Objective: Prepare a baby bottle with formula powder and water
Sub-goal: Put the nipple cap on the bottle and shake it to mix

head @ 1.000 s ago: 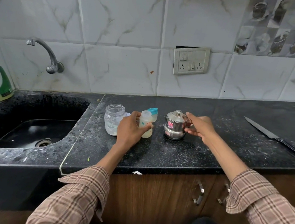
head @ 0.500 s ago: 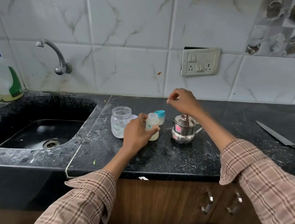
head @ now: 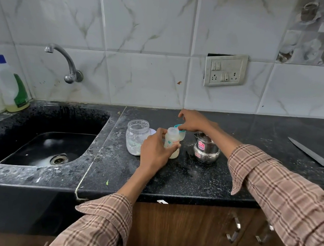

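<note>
- While the left hand [head: 154,152] grips the bottle [head: 172,142] upright on the counter [head: 170,177], just right of the jar [head: 136,137], keep it planted.
- Head view: the right hand [head: 193,121] pinches the teal cap [head: 180,132] just behind the bottle; lift it straight, seat squarely, avoiding the pot [head: 205,149].

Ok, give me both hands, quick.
Left hand: closed around the baby bottle.
Right hand: fingers pinching the teal cap behind it.

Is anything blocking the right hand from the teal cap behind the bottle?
Nothing visible. The right hand already has its fingertips on the teal cap, just behind the baby bottle held by the left hand.
</note>
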